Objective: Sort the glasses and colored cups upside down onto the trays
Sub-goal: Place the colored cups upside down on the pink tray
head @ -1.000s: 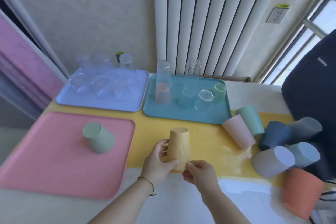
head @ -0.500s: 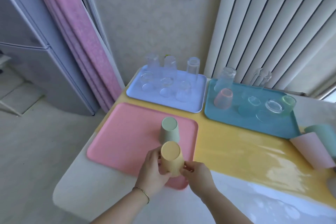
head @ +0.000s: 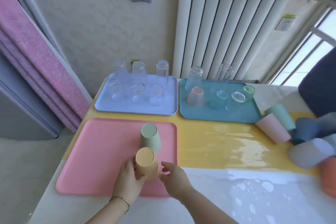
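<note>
A yellow cup (head: 146, 163) stands upside down on the pink tray (head: 101, 152), just in front of an upside-down pale green cup (head: 149, 137). My left hand (head: 130, 178) grips the yellow cup from the left. My right hand (head: 172, 178) hovers a little to its right, fingers loosely curled, touching nothing. Clear glasses (head: 139, 89) stand upside down on the lilac tray (head: 101, 104). Tinted glasses (head: 195, 96) stand on the teal tray (head: 241, 114). Several colored cups (head: 272, 131) lie on their sides at the right.
The table carries a yellow mat (head: 218, 143) and a white cloth (head: 236, 196). A radiator (head: 227, 23) and wall stand behind the trays. A pink curtain (head: 36, 60) hangs at left. A dark bag (head: 318, 85) sits at far right beside the cup pile.
The yellow cup went from the yellow mat onto the pink tray in front of the green cup. My right hand has let go of it and drawn back to the right.
</note>
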